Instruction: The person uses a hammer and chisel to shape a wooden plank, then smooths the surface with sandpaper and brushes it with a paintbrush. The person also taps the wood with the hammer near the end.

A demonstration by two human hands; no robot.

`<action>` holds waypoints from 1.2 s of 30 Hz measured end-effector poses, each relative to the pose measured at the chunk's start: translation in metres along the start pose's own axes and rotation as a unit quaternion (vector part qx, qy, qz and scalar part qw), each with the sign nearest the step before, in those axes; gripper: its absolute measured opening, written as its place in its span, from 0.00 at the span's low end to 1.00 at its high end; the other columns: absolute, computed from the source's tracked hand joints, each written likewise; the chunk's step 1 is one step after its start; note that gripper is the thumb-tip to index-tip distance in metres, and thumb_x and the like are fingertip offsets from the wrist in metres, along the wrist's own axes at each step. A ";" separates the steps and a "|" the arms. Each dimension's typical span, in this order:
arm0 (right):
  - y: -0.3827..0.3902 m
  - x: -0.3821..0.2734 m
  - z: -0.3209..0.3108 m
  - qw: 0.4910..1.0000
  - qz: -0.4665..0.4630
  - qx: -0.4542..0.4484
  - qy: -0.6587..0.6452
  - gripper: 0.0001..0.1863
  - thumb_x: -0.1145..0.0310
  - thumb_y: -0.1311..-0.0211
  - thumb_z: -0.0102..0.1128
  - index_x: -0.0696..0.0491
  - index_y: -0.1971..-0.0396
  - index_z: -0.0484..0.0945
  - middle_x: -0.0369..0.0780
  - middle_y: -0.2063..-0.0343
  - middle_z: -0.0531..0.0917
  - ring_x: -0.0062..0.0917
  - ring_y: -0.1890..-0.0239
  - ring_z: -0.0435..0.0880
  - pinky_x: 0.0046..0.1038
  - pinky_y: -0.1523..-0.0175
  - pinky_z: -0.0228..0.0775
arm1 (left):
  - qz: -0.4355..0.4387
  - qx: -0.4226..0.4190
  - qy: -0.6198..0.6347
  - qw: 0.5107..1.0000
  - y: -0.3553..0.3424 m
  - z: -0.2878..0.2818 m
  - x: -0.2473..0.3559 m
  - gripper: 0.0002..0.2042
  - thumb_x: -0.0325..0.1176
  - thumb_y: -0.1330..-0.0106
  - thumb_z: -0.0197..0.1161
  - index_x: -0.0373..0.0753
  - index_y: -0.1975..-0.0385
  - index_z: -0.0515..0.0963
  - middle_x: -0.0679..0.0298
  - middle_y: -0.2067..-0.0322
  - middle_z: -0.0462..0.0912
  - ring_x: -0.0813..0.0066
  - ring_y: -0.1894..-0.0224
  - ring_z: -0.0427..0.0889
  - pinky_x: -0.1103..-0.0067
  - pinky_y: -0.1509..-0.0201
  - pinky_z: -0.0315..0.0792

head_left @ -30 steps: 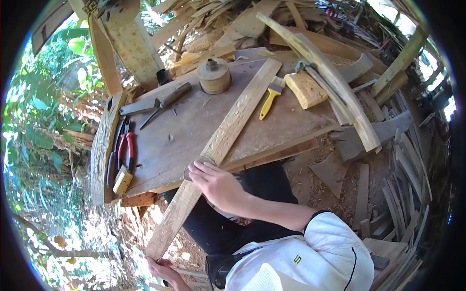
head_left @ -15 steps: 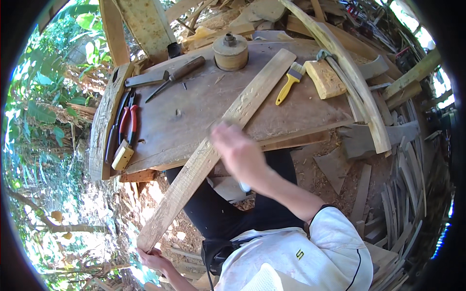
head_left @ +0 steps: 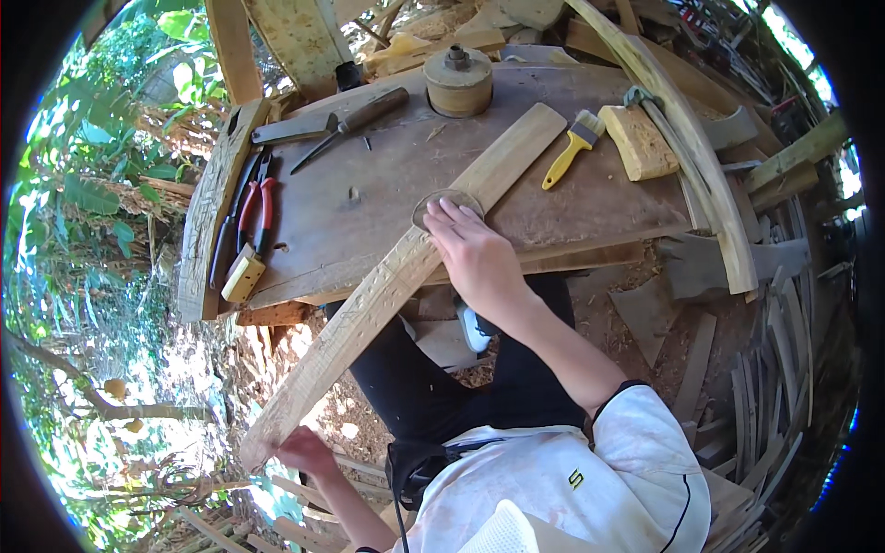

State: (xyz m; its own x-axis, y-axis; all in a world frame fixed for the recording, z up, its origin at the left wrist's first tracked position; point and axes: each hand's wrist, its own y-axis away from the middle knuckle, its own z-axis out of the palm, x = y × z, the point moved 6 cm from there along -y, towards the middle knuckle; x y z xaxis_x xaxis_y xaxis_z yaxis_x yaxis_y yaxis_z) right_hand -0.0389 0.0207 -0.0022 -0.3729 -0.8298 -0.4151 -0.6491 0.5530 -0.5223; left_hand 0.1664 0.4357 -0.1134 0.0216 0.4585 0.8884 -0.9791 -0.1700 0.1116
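Note:
A long wooden plank (head_left: 355, 318) slants from the workbench (head_left: 355, 230) down toward the lower left, its near part pitted and its far part smoother. My right hand (head_left: 475, 253) reaches over it, fingers together and pressed on a thin round disc (head_left: 427, 205) that lies across the plank. The palm and fingers hide much of the disc, and its kind is unclear. Down at the plank's near end, my left hand (head_left: 307, 452) is closed on the edge, with the fingertips partly hidden.
Red-handled pliers (head_left: 265, 203), a wood-handled tool (head_left: 373, 111) and a yellow paintbrush (head_left: 572, 152) lie on the bench. A round wooden pot (head_left: 459, 88) stands at its back. Near the right edge is a wood block (head_left: 638, 143); timber strips (head_left: 774, 359) pile up beyond.
My right hand has come slightly up and right along the plank, and the disc beneath it now shows. The plank's far part looks smoother than before. The whole view has shifted a little.

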 end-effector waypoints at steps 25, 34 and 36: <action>-0.001 -0.005 -0.005 0.991 -0.123 0.024 -0.036 0.11 0.77 0.36 0.56 0.62 0.56 0.80 0.49 0.57 0.84 0.40 0.49 0.83 0.38 0.43 0.81 | -0.065 0.060 0.024 0.996 -0.005 0.038 -0.003 0.15 0.42 0.19 0.50 0.36 0.59 0.76 0.68 0.82 0.73 0.84 0.88 0.58 0.83 0.82 0.58; 0.010 -0.013 0.001 0.994 -0.108 0.025 0.017 0.14 0.78 0.38 0.58 0.60 0.53 0.82 0.47 0.50 0.85 0.38 0.50 0.86 0.34 0.49 0.83 | -0.062 -0.044 0.010 0.997 -0.002 0.033 -0.004 0.16 0.43 0.19 0.50 0.39 0.64 0.76 0.71 0.84 0.70 0.84 0.87 0.58 0.83 0.83 0.55; 0.002 -0.009 -0.006 0.995 -0.091 -0.011 -0.039 0.14 0.78 0.38 0.58 0.60 0.53 0.82 0.46 0.51 0.85 0.37 0.51 0.86 0.35 0.49 0.83 | -0.063 -0.021 -0.010 0.998 0.008 0.030 -0.002 0.16 0.44 0.19 0.50 0.38 0.62 0.77 0.71 0.84 0.70 0.85 0.86 0.59 0.83 0.83 0.55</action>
State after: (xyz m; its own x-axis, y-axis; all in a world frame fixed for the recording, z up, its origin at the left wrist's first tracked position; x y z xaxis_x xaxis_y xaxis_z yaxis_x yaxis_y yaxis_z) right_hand -0.0407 0.0285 0.0046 -0.1965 -0.9070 -0.3726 -0.7158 0.3923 -0.5776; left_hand 0.1649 0.4073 -0.1006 0.1490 0.4557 0.8776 -0.9758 -0.0758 0.2050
